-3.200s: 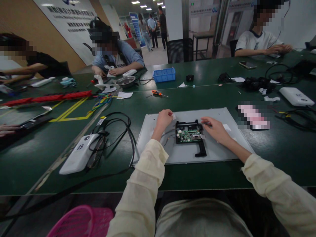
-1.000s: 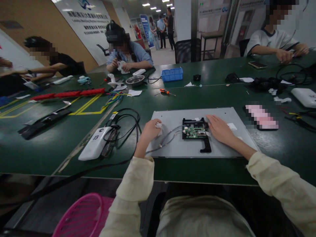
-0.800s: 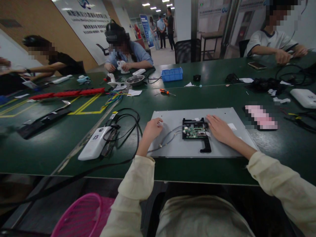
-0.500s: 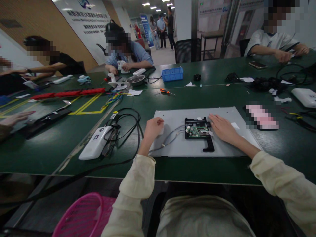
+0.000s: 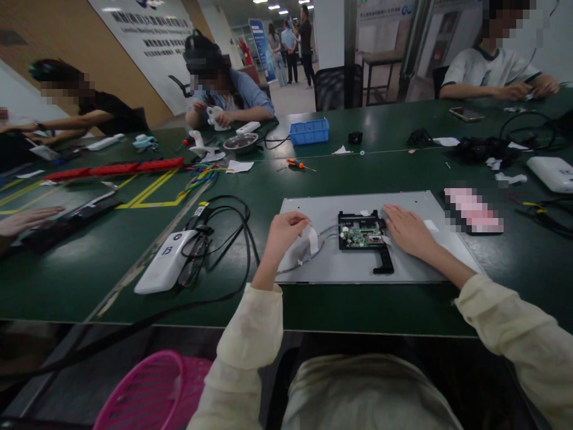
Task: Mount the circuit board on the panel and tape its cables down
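My left hand is closed in a pinch on a white strip of tape, which curls down from the fingertips over the left part of a flat grey metal panel. My right hand lies flat on the panel, fingers stretched out, against the right side of a black plastic bracket. A green circuit board sits in that bracket. Grey cables run from the board toward the panel's left edge, passing below the tape.
Left of the panel lie a white power bank and looped black cables. A phone with a pink cover is at the right. Beyond are an orange screwdriver and a blue basket. Other people sit around the table.
My left hand has moved slightly right over the panel, and the white tape now hangs clear below its fingers. My right hand keeps its place beside the bracket. The view has shifted slightly.
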`<act>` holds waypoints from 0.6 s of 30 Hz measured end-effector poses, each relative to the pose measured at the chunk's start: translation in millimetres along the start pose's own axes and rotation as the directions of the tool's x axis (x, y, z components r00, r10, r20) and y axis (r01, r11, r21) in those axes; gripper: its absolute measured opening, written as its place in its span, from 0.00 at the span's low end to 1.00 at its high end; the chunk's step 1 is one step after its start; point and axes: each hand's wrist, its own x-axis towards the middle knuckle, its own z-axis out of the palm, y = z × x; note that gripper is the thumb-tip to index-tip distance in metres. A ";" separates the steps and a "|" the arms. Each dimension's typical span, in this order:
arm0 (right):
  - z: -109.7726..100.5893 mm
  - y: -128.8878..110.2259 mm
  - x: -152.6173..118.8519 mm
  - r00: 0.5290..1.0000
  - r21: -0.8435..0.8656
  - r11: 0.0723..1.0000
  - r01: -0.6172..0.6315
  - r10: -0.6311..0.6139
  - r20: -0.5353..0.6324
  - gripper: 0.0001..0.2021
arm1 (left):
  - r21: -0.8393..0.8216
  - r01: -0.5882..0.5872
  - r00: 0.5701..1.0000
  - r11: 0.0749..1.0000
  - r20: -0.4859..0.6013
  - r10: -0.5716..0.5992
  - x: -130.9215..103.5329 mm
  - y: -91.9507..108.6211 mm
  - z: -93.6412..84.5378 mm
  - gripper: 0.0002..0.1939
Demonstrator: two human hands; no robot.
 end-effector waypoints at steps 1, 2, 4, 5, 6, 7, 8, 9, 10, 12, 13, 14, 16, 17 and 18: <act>-1.2 -0.9 0.1 1.000 -0.017 1.000 -0.001 0.001 0.007 0.24 | -0.065 0.016 1.000 0.998 -0.016 -0.017 -1.4 1.5 -0.1 0.09; -2.3 -1.8 0.2 1.000 -0.032 0.999 -0.003 0.003 0.015 0.25 | -0.135 0.026 0.999 0.991 -0.028 -0.030 -2.8 3.5 -0.8 0.10; -3.9 -3.4 0.3 0.999 -0.063 0.998 -0.010 0.012 0.032 0.25 | -0.243 0.030 0.998 0.970 -0.044 -0.042 -5.4 7.2 -3.1 0.10; -4.3 -4.0 0.3 0.999 -0.078 0.997 -0.014 0.017 0.040 0.25 | -0.266 0.029 0.998 0.964 -0.047 -0.043 -6.5 8.2 -4.0 0.10; -4.5 -4.5 0.2 0.999 -0.091 0.996 -0.016 0.021 0.047 0.25 | -0.263 0.032 0.998 0.964 -0.044 -0.045 -7.4 8.3 -4.6 0.10; -4.6 -4.7 0.2 0.999 -0.099 0.995 -0.018 0.022 0.049 0.25 | -0.234 0.036 0.998 0.971 -0.044 -0.048 -8.1 7.3 -4.7 0.10; -4.7 -4.7 0.1 0.999 -0.099 0.995 -0.017 0.022 0.048 0.25 | -0.187 0.039 0.998 0.982 -0.050 -0.049 -8.6 5.3 -4.5 0.10; -5.0 -4.6 0.1 0.999 -0.090 0.996 -0.016 0.020 0.044 0.25 | -0.128 0.038 0.997 0.991 -0.059 -0.046 -8.9 2.5 -3.9 0.09; -5.8 -4.6 0.2 0.999 -0.072 0.997 -0.017 0.019 0.036 0.25 | -0.065 0.034 0.997 0.997 -0.070 -0.038 -9.2 -0.8 -3.1 0.09; -9.5 -5.4 0.9 1.000 -0.009 1.000 -0.013 0.013 0.005 0.25 | 0.052 0.017 0.997 0.999 -0.081 -0.013 -9.7 -7.8 -1.4 0.08; -12.9 -6.9 1.4 1.000 0.030 1.000 -0.003 0.004 -0.021 0.25 | 0.099 0.004 0.997 0.995 -0.079 0.004 -10.2 -10.8 -0.3 0.08; -17.3 -9.7 1.9 0.999 0.072 0.997 0.014 -0.010 -0.053 0.25 | 0.138 -0.010 0.997 0.990 -0.072 0.020 -10.9 -13.3 0.9 0.08; -28.9 -20.4 2.6 0.991 0.146 0.986 0.074 -0.057 -0.120 0.24 | 0.209 -0.040 0.997 0.977 -0.057 0.053 -13.3 -16.3 3.9 0.07; -35.4 -28.7 2.4 0.986 0.175 0.978 0.111 -0.086 -0.145 0.24 | 0.245 -0.055 0.996 0.968 -0.052 0.070 -14.9 -16.9 5.7 0.07; -41.9 -38.8 1.9 0.980 0.197 0.968 0.156 -0.127 -0.156 0.23 | 0.279 -0.066 0.995 0.958 -0.048 0.083 -16.5 -17.2 7.4 0.06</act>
